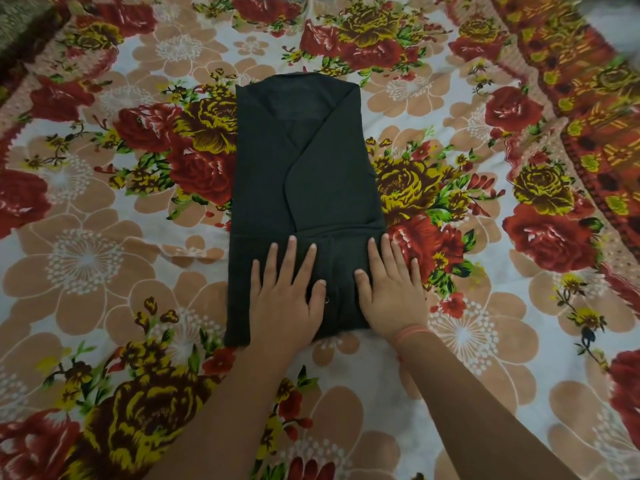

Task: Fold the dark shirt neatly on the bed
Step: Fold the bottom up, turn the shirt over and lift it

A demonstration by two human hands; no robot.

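The dark shirt point(311, 174) lies in the middle of the bed as a tall narrow rectangle, its side panels folded in and overlapping down the centre. Its near end is doubled over into a thicker band. My left hand point(287, 292) rests flat on that band with fingers spread, palm down. My right hand point(389, 289) lies flat beside it on the band's right part, fingers apart, its outer fingers reaching the shirt's right edge. A thin pink band circles my right wrist. Neither hand grips the cloth.
A floral bedsheet point(104, 265) with red roses and peach flowers covers the bed all around the shirt. A red and yellow patterned border point(588, 109) runs along the far right. A dark cloth point(20, 26) sits in the far left corner.
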